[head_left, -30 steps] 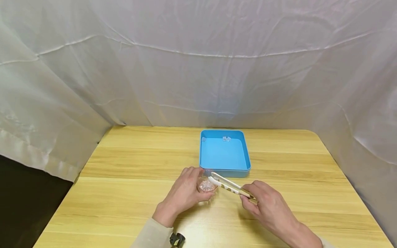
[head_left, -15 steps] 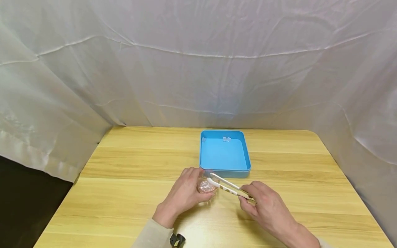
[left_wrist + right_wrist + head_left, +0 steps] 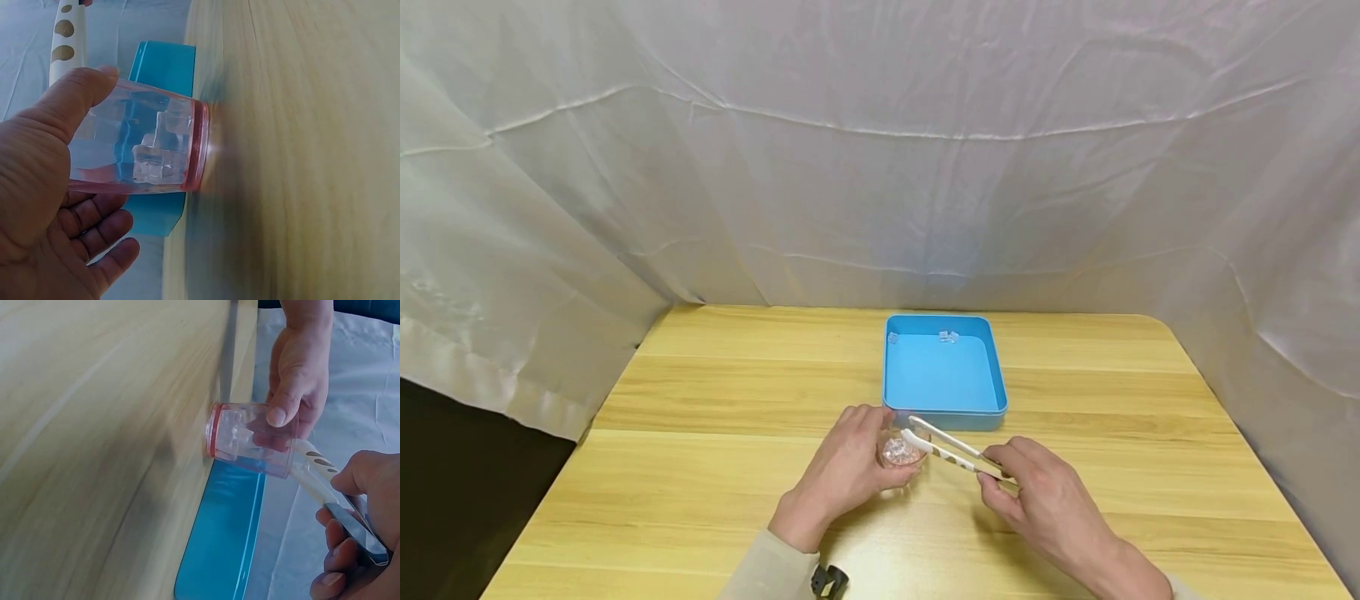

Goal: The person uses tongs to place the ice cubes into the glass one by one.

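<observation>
My left hand (image 3: 842,471) grips a clear pink-tinted cup (image 3: 103,153) that stands upright on the table, thumb on the near side. Several clear ice-like cubes (image 3: 164,159) lie in its bottom. My right hand (image 3: 1052,504) holds white tongs with brown spots (image 3: 953,458), thumb on one arm and fingers on the other. Their arms are spread, and the tips (image 3: 300,449) are at the mouth of the cup. I see no cube between the tips. The left fingers are partly hidden behind the cup in the head view.
Just behind the cup sits a shallow square blue tray (image 3: 943,375). A pair of clear cubes (image 3: 948,337) lies against its far wall, with another cube (image 3: 892,338) in the far left corner. Pale curtains (image 3: 880,208) hang around the wooden table (image 3: 700,467).
The tongs shift slightly at the cup's mouth, with their arms still apart. The left hand, cup, tray and the cubes in it stay in place.
</observation>
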Available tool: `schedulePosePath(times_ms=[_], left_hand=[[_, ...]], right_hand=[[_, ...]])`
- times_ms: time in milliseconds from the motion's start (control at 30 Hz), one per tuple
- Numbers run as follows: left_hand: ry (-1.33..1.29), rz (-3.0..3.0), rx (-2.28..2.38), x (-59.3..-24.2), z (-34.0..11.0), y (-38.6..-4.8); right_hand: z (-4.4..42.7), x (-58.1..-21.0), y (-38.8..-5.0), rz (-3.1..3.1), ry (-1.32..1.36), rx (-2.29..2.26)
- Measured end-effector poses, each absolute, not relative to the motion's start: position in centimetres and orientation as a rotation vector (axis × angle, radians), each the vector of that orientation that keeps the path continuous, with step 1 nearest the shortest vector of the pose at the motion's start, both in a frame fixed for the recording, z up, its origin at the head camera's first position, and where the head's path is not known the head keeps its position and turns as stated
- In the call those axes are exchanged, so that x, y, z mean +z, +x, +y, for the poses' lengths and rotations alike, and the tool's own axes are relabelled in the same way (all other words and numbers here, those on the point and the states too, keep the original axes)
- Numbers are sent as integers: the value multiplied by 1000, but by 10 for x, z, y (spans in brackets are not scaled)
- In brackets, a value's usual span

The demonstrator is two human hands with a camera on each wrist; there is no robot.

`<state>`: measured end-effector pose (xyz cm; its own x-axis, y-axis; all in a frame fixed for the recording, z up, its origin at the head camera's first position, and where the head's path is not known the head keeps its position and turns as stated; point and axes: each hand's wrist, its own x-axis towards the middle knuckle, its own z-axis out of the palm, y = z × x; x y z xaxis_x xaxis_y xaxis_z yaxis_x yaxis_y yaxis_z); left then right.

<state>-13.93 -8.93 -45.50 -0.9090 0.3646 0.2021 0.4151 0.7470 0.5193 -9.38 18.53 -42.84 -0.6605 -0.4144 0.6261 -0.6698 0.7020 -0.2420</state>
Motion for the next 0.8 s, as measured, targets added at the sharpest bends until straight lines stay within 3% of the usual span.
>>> schedulePosePath(times_ms=[333, 800], left_hand=[[-672, -2831, -789, -454, -89, -139], [-641, -2856, -863, -456, -91, -139]], right_hand=[[192, -417, -113, -2433, 677, 648], [209, -420, -173, -2718, 412, 585]])
